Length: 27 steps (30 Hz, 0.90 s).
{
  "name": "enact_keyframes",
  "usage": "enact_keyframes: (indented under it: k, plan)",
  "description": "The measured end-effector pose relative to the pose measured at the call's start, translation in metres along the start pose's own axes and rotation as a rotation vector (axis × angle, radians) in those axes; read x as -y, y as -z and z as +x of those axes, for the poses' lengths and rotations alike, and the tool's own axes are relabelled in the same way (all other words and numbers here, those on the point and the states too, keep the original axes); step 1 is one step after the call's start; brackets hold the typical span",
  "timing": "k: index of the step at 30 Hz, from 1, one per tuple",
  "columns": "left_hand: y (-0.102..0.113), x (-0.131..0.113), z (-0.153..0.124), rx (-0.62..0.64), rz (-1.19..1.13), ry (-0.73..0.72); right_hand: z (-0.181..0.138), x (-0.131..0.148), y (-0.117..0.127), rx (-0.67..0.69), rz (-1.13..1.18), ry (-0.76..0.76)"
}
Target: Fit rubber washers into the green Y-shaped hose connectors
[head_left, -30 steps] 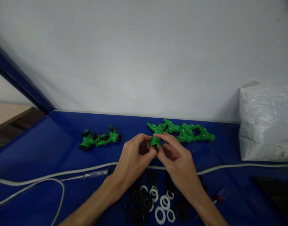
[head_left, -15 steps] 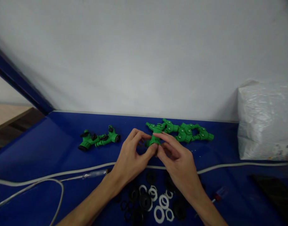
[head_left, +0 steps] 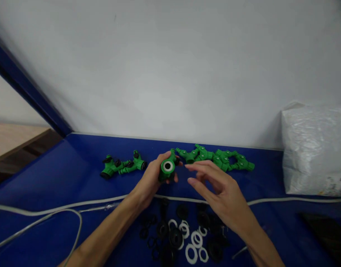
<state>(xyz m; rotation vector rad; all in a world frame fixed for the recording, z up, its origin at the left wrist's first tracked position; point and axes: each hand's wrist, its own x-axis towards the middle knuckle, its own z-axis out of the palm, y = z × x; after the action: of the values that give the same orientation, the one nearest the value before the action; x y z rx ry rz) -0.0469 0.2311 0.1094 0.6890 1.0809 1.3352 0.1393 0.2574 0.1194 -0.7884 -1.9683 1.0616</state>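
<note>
My left hand [head_left: 155,172] is wrapped round a green Y-shaped hose splitter [head_left: 162,171], whose round end faces me. Inside that end shows a white ring [head_left: 167,166] with a dark hole. Off to its right hovers my right hand [head_left: 215,181], thumb and fingers apart and nothing between them. Behind the right hand lie several green hose splitters [head_left: 222,160] in a row. To the left, two green splitters with black parts [head_left: 110,167] rest on the table. Below the hands are loose white rings [head_left: 197,240] and black rings and caps [head_left: 176,238].
The blue table [head_left: 84,163] meets a pale wall [head_left: 170,74]. A plastic-wrapped package [head_left: 315,148] stands at the right. A white cable [head_left: 100,201] crosses the table, with a clear-handled screwdriver [head_left: 110,206] near it. A dark flat object [head_left: 326,237] lies at lower right.
The splitter has turned so its round end with the white ring faces me. My right hand has let go and moved right; my left hand alone keeps hold.
</note>
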Motion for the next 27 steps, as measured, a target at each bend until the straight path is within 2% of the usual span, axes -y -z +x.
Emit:
enact_keyframes:
  k: [3, 5, 7, 12, 19, 24, 27]
  plan:
    - [0.004, -0.005, 0.002, 0.018, -0.179, 0.1, -0.003, 0.003, 0.008, 0.237, -0.238, 0.055]
    - [0.006, -0.005, 0.003, 0.043, -0.251, 0.148, -0.008, 0.001, 0.009, 0.382, -0.318, 0.02]
    - [0.008, -0.003, 0.004, 0.048, -0.291, 0.138, -0.014, -0.005, 0.007, 0.458, -0.382, -0.038]
    - [0.01, -0.003, 0.007, 0.053, -0.337, 0.124, -0.019, -0.02, -0.001, 0.427, -0.47, 0.003]
    - [0.011, -0.004, 0.009, 0.088, -0.406, 0.144, -0.016, -0.007, -0.009, 0.493, -0.472, -0.029]
    - [0.013, -0.004, 0.009, 0.096, -0.393, 0.12, -0.006, 0.005, 0.004, 0.444, -0.311, 0.034]
    - [0.012, -0.002, 0.008, 0.094, -0.341, 0.097, 0.009, 0.014, 0.016, 0.337, -0.234, 0.056]
